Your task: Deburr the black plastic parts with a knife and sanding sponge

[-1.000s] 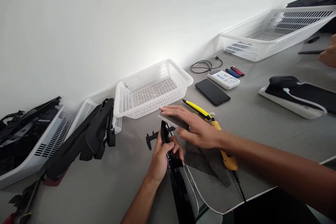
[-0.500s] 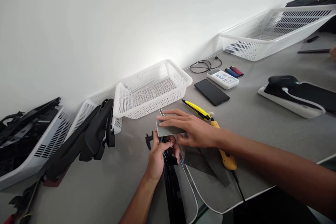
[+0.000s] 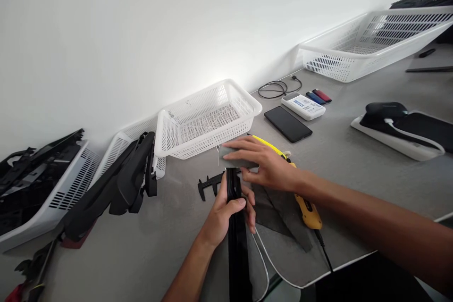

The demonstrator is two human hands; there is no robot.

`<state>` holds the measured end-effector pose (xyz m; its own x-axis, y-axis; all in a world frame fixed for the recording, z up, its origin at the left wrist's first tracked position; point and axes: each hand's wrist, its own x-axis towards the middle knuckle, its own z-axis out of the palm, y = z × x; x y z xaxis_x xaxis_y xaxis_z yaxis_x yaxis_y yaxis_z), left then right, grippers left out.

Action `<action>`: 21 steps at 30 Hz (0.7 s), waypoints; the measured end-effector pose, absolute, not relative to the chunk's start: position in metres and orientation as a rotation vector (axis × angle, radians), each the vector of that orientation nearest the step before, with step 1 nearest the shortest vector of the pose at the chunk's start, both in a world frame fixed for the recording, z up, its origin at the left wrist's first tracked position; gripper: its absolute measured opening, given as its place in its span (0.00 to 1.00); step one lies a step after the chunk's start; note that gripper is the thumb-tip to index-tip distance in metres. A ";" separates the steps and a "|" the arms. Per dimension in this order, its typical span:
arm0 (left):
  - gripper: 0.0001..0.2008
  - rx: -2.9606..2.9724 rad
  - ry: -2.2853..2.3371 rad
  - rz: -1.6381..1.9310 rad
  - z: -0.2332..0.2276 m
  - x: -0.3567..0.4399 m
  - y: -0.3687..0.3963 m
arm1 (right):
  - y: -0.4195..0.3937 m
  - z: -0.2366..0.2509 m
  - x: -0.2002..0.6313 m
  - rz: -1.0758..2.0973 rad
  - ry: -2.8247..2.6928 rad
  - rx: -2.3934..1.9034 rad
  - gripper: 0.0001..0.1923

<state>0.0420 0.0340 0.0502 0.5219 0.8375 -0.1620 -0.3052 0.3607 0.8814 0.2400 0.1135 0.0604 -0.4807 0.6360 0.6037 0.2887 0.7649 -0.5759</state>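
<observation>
My left hand (image 3: 226,210) is wrapped round a long, glossy black plastic trim piece (image 3: 238,245), its thumb lying across the front. The piece runs down past the bottom of the view. At its upper end my right hand (image 3: 267,163) holds a flat grey piece of what looks like sandpaper (image 3: 235,156), fingers laid over the top and thumb below. The grey piece touches or nearly touches the trim's end. Just behind my left hand lies a black caliper (image 3: 208,184), partly hidden. Dark grey sheets (image 3: 279,217) lie under my right forearm.
A white basket (image 3: 208,134) stands ahead, with black parts (image 3: 120,184) and another filled basket (image 3: 67,188) leftward. A yellow cutter (image 3: 264,141), a yellow corded tool (image 3: 308,212), a phone (image 3: 288,124) and a white device (image 3: 303,106) lie to the right. A white cable (image 3: 264,247) loops near the edge.
My right hand and the grey piece have moved slightly up and right. The left hand has shifted right and lower on the trim piece, uncovering more of the caliper and the trim's upper end.
</observation>
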 end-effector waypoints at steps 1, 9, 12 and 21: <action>0.21 0.921 0.669 0.791 0.050 0.042 0.034 | 0.117 0.060 0.242 0.459 -2.037 -0.748 0.28; 0.35 0.879 0.719 0.858 0.045 0.038 0.035 | 0.126 0.065 0.253 0.440 -2.040 -0.780 0.28; 0.34 0.882 0.742 0.931 0.050 0.036 0.038 | 0.124 0.066 0.253 0.382 -2.058 -0.760 0.30; 0.25 0.906 0.773 0.966 0.052 0.031 0.042 | 0.116 0.062 0.244 0.406 -2.119 -0.741 0.27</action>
<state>0.0314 0.0417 0.0521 0.3733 0.9163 -0.1450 -0.3432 0.2816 0.8960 0.2442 0.1159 0.0624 -0.4780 0.6333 0.6087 0.3633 0.7735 -0.5194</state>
